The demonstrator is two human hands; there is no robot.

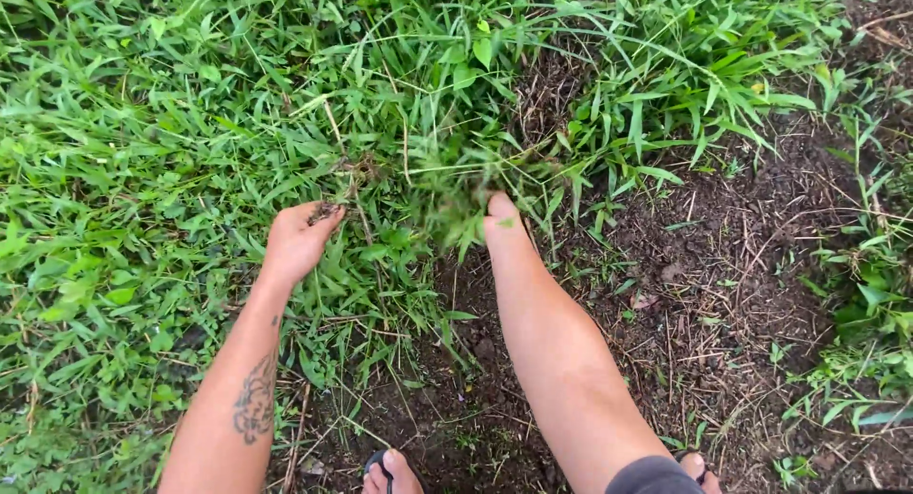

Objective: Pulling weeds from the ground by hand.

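Green grass is best gripped low at the roots and drawn up steadily, so that stems do not snap. At the left, the left hand is stretched forward, fingers curled shut on a small dark clump of roots. Further right, the right hand is plunged into a grass tuft, apparently closed round it, though blades hide the fingers. Bare soil lies rightmost.

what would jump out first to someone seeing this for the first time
Two bare arms reach down the middle: the right hand is sunk in a tuft of grass, while the left hand pinches soil-covered roots. Thick green grass fills the left, and bare dark soil lies on the right.
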